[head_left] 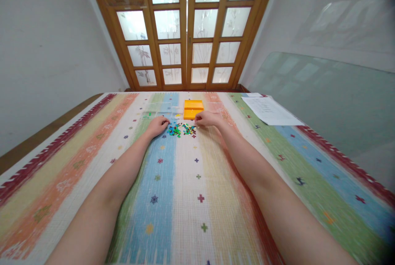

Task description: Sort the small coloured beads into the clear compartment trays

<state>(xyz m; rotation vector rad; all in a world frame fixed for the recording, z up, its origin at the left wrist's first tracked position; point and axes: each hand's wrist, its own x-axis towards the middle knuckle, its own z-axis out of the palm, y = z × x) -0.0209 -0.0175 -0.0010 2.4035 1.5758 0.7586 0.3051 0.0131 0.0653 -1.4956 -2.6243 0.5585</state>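
Small loose pieces in green, blue, yellow and dark colours lie in a pile on the striped tablecloth. At the pile's left edge is my left hand, its fingers curled together; what they hold, if anything, is too small to make out. My right hand is at the upper right of the pile, thumb and fingers pinched close to the pieces. Anything in that pinch is also hidden. Just behind the pile, beside my right fingertips, sits an orange open box with two sections.
Clear plastic, perhaps a tray or bag, lies behind my left hand with a few green bits. White paper sheets rest at the table's right. The patterned tablecloth covers the table. Wooden glazed doors stand beyond its far edge.
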